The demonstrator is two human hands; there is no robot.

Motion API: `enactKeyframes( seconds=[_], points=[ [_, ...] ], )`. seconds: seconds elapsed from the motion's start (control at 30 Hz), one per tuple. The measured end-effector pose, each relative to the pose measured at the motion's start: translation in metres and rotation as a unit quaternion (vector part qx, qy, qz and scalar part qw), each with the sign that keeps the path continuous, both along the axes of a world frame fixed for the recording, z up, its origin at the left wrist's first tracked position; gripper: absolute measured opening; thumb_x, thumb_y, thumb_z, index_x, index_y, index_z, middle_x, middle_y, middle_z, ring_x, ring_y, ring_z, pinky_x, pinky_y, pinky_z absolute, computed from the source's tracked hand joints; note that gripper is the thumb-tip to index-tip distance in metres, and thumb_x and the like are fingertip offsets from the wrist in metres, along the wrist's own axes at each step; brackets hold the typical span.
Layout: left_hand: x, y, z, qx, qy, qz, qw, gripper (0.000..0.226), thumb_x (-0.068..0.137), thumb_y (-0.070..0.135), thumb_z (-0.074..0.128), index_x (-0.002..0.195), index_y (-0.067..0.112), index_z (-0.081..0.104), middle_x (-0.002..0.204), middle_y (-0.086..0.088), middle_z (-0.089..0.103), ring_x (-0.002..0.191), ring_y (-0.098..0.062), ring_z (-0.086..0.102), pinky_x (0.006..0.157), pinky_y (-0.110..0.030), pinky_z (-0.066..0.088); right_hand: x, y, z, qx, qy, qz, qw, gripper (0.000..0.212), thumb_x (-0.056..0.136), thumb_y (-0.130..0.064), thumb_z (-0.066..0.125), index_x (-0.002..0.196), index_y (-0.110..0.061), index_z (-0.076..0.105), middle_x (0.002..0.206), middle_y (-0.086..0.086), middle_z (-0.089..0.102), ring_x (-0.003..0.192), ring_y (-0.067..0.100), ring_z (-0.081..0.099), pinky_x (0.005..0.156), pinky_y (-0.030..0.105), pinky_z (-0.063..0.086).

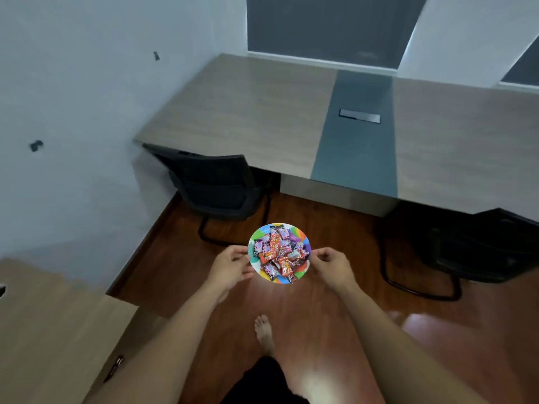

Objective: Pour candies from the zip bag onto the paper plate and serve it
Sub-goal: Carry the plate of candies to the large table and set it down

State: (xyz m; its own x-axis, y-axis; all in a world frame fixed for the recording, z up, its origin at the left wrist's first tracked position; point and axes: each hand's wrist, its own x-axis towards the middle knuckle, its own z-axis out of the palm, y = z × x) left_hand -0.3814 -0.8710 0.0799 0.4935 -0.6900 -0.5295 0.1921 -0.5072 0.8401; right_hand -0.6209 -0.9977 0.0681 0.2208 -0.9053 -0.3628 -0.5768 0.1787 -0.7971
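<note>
A round paper plate (257, 235) with a bright multicoloured rim hovers in the air above the wooden floor, roughly level. On it lies a heap of wrapped candies (279, 253) in red, orange and pink wrappers. My left hand (230, 265) grips the plate's left edge, thumb on top. My right hand (331, 265) pinches the right edge. The zip bag is not in view.
A long wood-grain desk (256, 112) with a grey centre strip and a cable hatch (359, 115) stands ahead. Black chairs sit at its near edge, one at the left (218, 193), one at the right (481, 252). A low cabinet (49, 325) is at my left. My bare foot (264, 333) is on the floor.
</note>
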Motion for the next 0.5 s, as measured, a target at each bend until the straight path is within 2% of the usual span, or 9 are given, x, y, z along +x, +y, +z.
enactKeyframes(
  seconds=[0.07,0.37,0.5],
  points=[
    [-0.004,-0.032,-0.002,-0.001,-0.001,-0.024,1.0,0.021,0.106,0.012,0.062,0.127,0.01,0.066,0.118,-0.01,0.073,0.098,-0.027,0.08,0.089,-0.044,0.067,-0.01,-0.024,-0.005,-0.002,0.007,-0.016,1.0,0.01,0.094,-0.035,0.077,0.095,-0.026,0.079,0.091,-0.009,0.082,0.086,0.011,0.077,0.078,0.038,0.064],
    [-0.004,-0.203,-0.006,-0.006,0.007,-0.092,0.996,0.02,0.107,0.013,0.061,0.126,0.012,0.066,0.113,-0.009,0.073,0.096,-0.028,0.079,0.088,-0.042,0.067,-0.024,-0.159,-0.012,0.015,0.013,-0.09,0.996,0.009,0.095,-0.031,0.077,0.095,-0.022,0.076,0.09,-0.001,0.082,0.085,0.021,0.08,0.071,0.04,0.065],
    [0.006,-0.272,-0.005,-0.001,-0.004,-0.134,0.991,0.018,0.107,0.016,0.062,0.125,0.015,0.067,0.114,-0.008,0.074,0.097,-0.027,0.08,0.088,-0.042,0.068,-0.019,-0.21,-0.012,0.021,0.012,-0.125,0.992,0.01,0.094,-0.033,0.078,0.094,-0.023,0.075,0.089,-0.002,0.082,0.084,0.022,0.08,0.074,0.046,0.067]
  ],
)
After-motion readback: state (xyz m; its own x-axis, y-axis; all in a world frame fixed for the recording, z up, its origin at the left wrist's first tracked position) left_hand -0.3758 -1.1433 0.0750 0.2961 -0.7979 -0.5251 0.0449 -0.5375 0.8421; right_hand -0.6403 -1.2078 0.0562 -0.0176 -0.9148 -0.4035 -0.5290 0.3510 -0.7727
